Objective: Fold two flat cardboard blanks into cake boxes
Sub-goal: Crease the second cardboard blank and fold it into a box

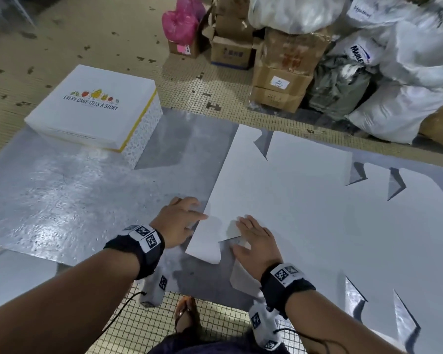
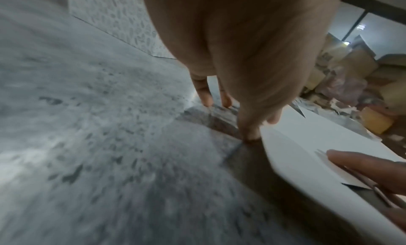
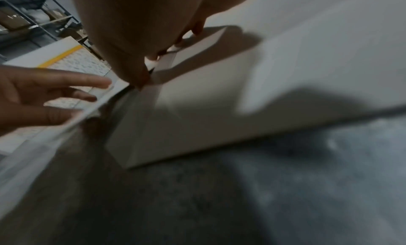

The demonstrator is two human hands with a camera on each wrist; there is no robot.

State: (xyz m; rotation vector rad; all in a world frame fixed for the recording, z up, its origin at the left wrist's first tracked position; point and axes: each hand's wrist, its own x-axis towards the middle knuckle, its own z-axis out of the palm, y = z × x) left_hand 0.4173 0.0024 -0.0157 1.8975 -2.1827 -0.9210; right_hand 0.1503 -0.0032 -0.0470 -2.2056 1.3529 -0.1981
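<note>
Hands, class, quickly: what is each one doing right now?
Left hand: open, fingers against the raised side panel of the cardboard blank.
Right hand: open, pressing flat on the blank.

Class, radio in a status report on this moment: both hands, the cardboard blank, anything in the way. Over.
Left hand at the flat white cardboard blank near-left edge, fingers spread. Right hand pressing a small corner flap. One finished white printed cake box far left, clear.
</note>
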